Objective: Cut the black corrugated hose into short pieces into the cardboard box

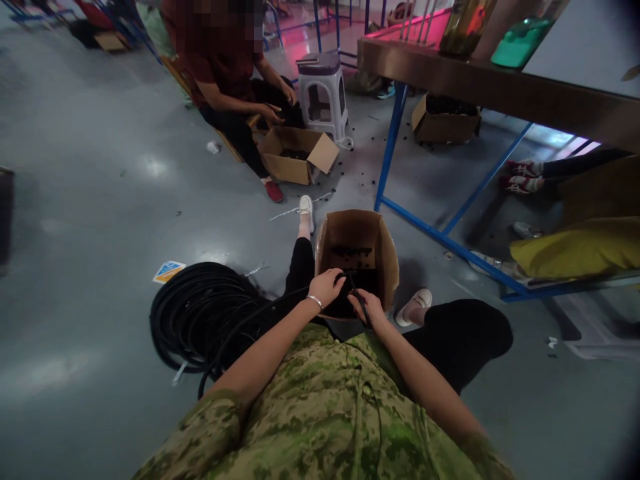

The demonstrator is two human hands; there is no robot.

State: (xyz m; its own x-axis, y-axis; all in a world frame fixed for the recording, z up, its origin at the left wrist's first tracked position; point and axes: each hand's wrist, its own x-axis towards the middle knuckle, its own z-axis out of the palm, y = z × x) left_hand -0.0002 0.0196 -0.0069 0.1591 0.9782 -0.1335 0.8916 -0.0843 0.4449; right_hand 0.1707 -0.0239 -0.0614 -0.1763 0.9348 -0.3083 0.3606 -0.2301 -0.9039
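Black tubing (274, 303) runs from a coil (197, 313) on the floor (90, 267) to the left hand (327, 289), whose fingers pinch it above the open cardboard box (356, 227); the right hand (370, 309), just beside, has its fingers wrapped around a slim dark tool (359, 295)

I see a smooth grey floor (90, 267) filling most of my view, with soft white glare (153, 167) on it to the left. At the upper right I have a table (480, 83) with a brown edge, standing on a blue frame (393, 147) whose lower bars run close to the floor. Near it I make out a pale plastic stool (325, 93) with a dark seat. Farther back, blue rails (317, 23) stand against pink light (300, 47) reflected off the floor.
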